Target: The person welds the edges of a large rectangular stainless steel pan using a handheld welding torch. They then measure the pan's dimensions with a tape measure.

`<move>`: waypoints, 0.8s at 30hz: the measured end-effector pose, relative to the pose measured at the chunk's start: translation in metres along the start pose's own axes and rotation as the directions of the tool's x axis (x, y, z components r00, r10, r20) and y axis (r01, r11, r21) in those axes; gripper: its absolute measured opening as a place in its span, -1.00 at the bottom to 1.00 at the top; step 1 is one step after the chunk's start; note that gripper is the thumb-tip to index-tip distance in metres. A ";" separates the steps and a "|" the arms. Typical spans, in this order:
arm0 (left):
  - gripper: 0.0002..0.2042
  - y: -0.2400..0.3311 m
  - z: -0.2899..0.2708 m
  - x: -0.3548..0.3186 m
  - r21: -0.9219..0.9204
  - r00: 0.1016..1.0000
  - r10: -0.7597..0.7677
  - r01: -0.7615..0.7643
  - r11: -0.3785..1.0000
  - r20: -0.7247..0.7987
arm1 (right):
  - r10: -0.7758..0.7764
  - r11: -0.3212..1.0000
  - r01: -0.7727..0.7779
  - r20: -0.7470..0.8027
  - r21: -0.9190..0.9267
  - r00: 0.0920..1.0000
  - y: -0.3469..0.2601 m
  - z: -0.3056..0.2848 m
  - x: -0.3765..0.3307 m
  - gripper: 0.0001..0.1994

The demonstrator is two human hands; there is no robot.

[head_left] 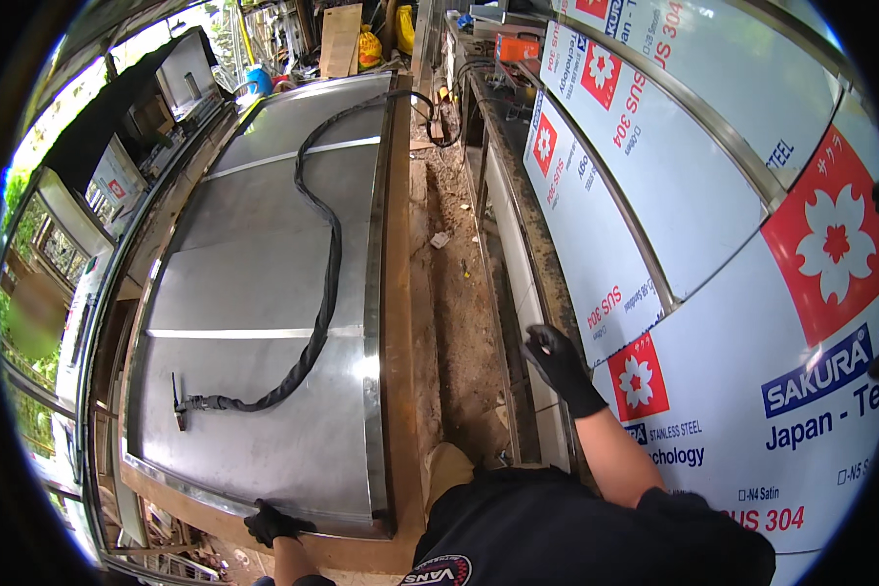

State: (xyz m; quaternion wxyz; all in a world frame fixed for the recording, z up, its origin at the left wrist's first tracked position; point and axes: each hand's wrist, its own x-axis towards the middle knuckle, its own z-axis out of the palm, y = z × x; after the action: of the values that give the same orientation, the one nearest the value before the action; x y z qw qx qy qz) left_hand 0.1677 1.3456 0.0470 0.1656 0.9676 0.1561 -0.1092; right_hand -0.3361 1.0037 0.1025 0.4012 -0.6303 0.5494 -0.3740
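My left hand (pixel 269 524), in a black glove, is at the near rim of a large grey metal panel (pixel 254 283), its fingers bent over the edge. The panel lies flat, with pale strips running across it and a raised metal border. A welding torch (pixel 181 416) rests on its near left part. From the torch, a black sheathed cable (pixel 330 264) curves over the panel and off its far right corner. My right hand (pixel 562 371), also black-gloved, hovers beside the bench at right. Its fingers are loosely bent and apart, and I see nothing in them.
Brown board (pixel 400 391) shows under the panel's right side. A narrow dirt strip (pixel 464 332) runs between it and the bench (pixel 508 166). Film-covered steel sheets (pixel 703 293) with metal bars fill the right. At the back are an orange box (pixel 516 49) and yellow bags (pixel 369 47).
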 end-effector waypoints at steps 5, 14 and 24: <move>-0.30 -0.029 0.034 0.070 0.133 0.999 0.005 0.003 0.991 -0.053 | 0.116 0.941 -0.145 0.110 0.307 0.987 -0.014 -0.011 -0.013 -0.65; -0.57 0.100 0.070 -0.055 -0.108 0.914 0.340 -0.369 0.923 -0.220 | 0.008 0.969 -0.056 0.198 0.240 0.980 -0.028 0.011 0.135 -0.63; -0.70 0.403 0.186 -0.164 -0.413 0.681 0.730 -0.683 0.603 -0.061 | -0.074 0.945 0.082 -0.037 0.315 0.997 0.028 0.059 0.438 -0.68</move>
State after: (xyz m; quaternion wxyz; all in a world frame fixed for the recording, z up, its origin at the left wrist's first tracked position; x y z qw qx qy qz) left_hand 0.1227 0.8751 0.0345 0.3994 0.8858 -0.2299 -0.0549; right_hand -0.2420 0.5721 0.0663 0.4750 -0.5744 0.4620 -0.4807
